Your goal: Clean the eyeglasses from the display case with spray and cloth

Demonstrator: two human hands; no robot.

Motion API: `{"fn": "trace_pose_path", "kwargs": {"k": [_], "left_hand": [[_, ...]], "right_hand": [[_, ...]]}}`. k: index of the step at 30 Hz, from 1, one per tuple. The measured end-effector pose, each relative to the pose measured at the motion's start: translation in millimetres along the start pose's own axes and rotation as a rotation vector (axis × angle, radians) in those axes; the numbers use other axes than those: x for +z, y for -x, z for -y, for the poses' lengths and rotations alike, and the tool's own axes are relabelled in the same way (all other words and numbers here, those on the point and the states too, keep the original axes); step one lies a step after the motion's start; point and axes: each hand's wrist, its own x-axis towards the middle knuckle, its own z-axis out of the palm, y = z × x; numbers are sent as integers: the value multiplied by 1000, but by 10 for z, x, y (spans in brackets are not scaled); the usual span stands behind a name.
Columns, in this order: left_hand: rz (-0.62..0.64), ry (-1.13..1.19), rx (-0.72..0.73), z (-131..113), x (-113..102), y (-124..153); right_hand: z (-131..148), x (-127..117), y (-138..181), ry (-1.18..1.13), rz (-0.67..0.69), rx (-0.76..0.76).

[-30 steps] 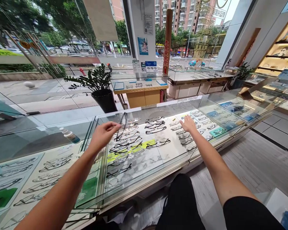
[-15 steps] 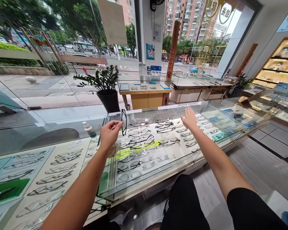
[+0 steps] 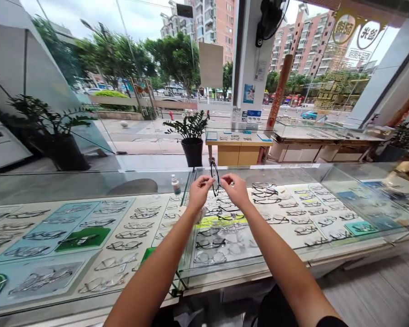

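Observation:
A pair of black-framed glasses is held up above the glass display counter, turned edge-on to me. My left hand pinches it from the left. My right hand pinches it from the right. Both hands are closed on the frame, close together, over the rows of glasses lying inside the case. A pale cloth seems tucked under my left hand, partly hidden.
A small spray bottle stands on the counter just left of my hands. Potted plants stand behind the counter by the window. More glass cases run along the back and right. Wooden floor lies at lower right.
My right hand came off the counter glass at the right and moved left to take hold of the glasses. The view swung left and the glasses rose slightly.

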Motion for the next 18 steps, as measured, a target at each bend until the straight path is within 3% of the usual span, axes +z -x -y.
{"fn": "trace_pose_path", "kwargs": {"k": [8, 18], "left_hand": [[42, 78, 10, 5, 44, 76], [46, 109, -28, 6, 89, 146]], "right_hand": [[-187, 57, 67, -224, -16, 113], [-368, 114, 102, -472, 84, 225]]}}
